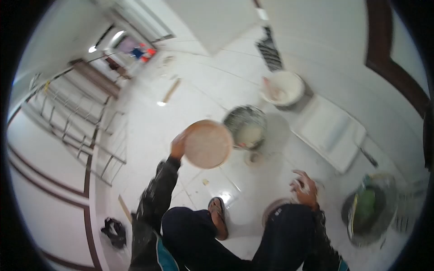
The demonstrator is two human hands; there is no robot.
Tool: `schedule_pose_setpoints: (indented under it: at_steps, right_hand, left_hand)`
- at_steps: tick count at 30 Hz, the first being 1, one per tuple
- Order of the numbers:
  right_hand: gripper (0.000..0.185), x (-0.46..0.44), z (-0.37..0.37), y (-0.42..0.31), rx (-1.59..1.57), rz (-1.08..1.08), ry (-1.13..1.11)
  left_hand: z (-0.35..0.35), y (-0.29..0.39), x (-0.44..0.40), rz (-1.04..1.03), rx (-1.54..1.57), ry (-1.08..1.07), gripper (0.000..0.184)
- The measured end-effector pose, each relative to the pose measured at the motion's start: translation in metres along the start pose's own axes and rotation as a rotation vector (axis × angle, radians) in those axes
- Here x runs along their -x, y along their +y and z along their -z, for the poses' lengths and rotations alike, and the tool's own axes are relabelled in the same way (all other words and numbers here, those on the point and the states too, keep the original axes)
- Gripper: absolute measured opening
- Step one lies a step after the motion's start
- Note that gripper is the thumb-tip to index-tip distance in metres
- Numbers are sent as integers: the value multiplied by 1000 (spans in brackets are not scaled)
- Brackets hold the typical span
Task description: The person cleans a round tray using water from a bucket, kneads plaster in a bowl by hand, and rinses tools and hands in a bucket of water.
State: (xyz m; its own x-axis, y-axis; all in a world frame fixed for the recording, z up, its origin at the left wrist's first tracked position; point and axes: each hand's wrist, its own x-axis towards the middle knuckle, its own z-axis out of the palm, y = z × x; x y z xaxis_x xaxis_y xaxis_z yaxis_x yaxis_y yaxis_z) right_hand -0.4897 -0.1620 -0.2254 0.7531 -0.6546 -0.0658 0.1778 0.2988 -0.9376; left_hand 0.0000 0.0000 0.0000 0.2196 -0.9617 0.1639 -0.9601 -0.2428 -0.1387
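Observation:
My left hand (179, 145) is closed on the left edge of a round orange-rimmed bowl (208, 144), raised above the tiled floor. Its pale inner face looks towards me; blur hides whether anything lies in it. Just beyond its right edge stands a dark, smeared bucket (246, 126) with pale material inside. A small round pale object (254, 158) sits below that bucket. Over my right knee, my right hand (305, 192) is empty, with white smears and loosely bent fingers apart. A round pale container (276, 208) is partly hidden behind that knee.
A white bucket (289, 88) stands farther off, near a white tray-like panel (332, 133). At right lies a clear bag (373, 210) with something green inside. Metal scaffolding (77, 126) lines the left wall. A black bag (114, 232) and a wooden strip (171, 90) are on the floor.

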Motion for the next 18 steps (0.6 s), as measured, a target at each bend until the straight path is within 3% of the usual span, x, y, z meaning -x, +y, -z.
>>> schedule_pose_setpoints:
  at_steps: [1, 2, 3, 4, 5, 6, 7, 8, 9, 10, 11, 12, 13, 14, 17, 18]
  right_hand:
    - [28, -5, 10, 1, -45, -29, 36]
    - [27, -13, 25, 13, -28, 30, 28]
    - [27, -56, 93, -31, 245, 153, 13]
    - [26, -61, 122, -51, 360, 162, -3]
    - [26, -65, 121, -62, 396, 163, -8]
    - [26, -70, 121, -64, 390, 145, -9]
    - [26, -85, 117, -75, 376, 170, -19]
    - [26, -96, 114, -95, 444, 205, -18]
    - [25, -107, 113, -115, 518, 242, -8]
    - [24, -120, 113, -129, 532, 275, -13]
    - [23, -129, 116, -141, 550, 300, -13]
    - [22, -135, 116, -157, 558, 316, -13]
    - [21, -140, 112, -173, 561, 333, -11]
    - [18, -141, 109, -189, 623, 351, 22]
    - [9, -144, 124, -206, 830, 359, 129]
    - [6, -143, 140, -190, 708, 418, 327]
  left_hand:
    - [22, 0, 7, 33, -51, 44, 38]
    - [7, -1, -26, -100, -117, 79, 35]
    - [-51, 57, -79, 343, 344, 150, 35]
    - [-71, 93, -115, 500, 588, 107, 35]
    - [-59, 105, -140, 511, 590, 58, 33]
    - [-87, 92, -165, 310, 521, 58, 32]
    - [-68, 104, -185, 203, 421, 48, 36]
    - [-74, 115, -205, 347, 445, 69, 28]
    - [-105, 104, -229, 161, 462, 132, 25]
    - [-90, 122, -238, 266, 496, 17, 29]
    - [-129, 110, -262, 115, 482, 54, 30]
    - [-113, 132, -262, 208, 439, -12, 31]
    - [-134, 125, -274, 118, 424, -12, 32]
    - [-159, 122, -288, 26, 415, -13, 34]
    - [-158, 139, -276, 66, 545, -77, 36]
    - [-160, 134, -272, 25, 552, -75, 37]
